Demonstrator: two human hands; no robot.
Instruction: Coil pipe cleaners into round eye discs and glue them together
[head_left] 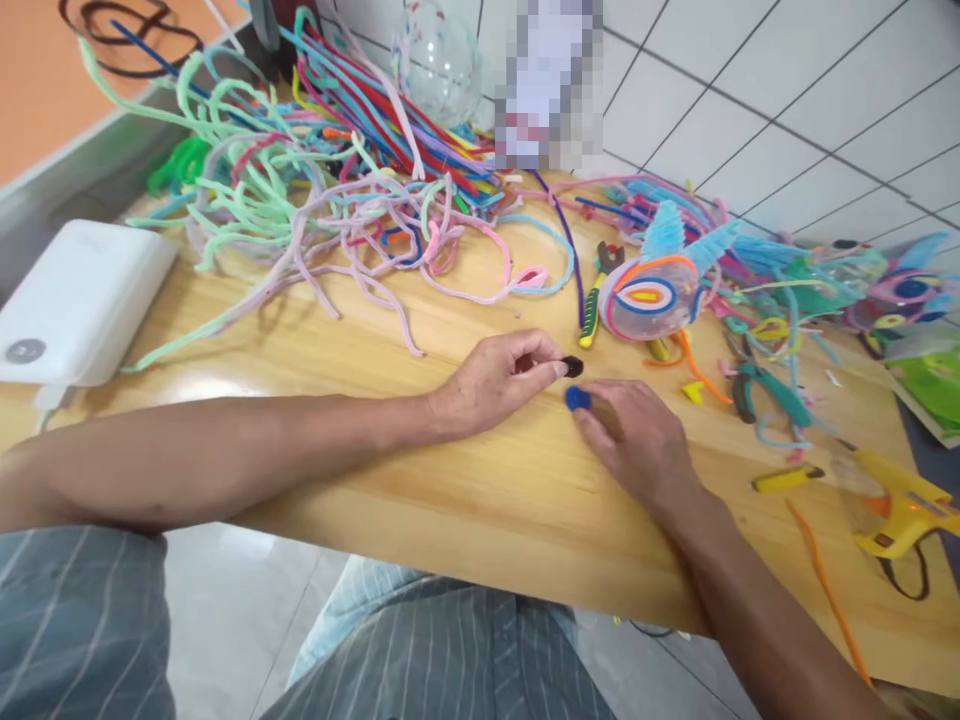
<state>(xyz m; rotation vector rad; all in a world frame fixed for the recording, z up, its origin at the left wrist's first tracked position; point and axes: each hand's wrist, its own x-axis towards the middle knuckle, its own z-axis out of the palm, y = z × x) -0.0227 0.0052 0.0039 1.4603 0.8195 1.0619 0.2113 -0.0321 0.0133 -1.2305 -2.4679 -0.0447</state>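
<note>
My left hand [504,380] rests over the middle of the table, thumb and forefinger pinched on a small black fuzzy piece [573,366], which looks like coiled pipe cleaner. Close by on the right, my right hand [637,430] has its thumb and fingers at a small blue coiled pipe cleaner [577,398]. The blue coil sits just below the black piece, with a narrow gap between them. Beyond the hands stands a clear rounded craft piece [651,296] with an orange, white and blue eye-like coil and light-blue fuzzy fins. Green-and-yellow handled pliers [597,296] lie beside it.
Tangled pipe cleaners [360,215] spread across the back left. A white power bank [86,300] lies at far left. On the right are teal-handled pliers [776,393], a yellow cutter [787,479], a yellow glue gun [904,500] and an orange pipe cleaner [825,585].
</note>
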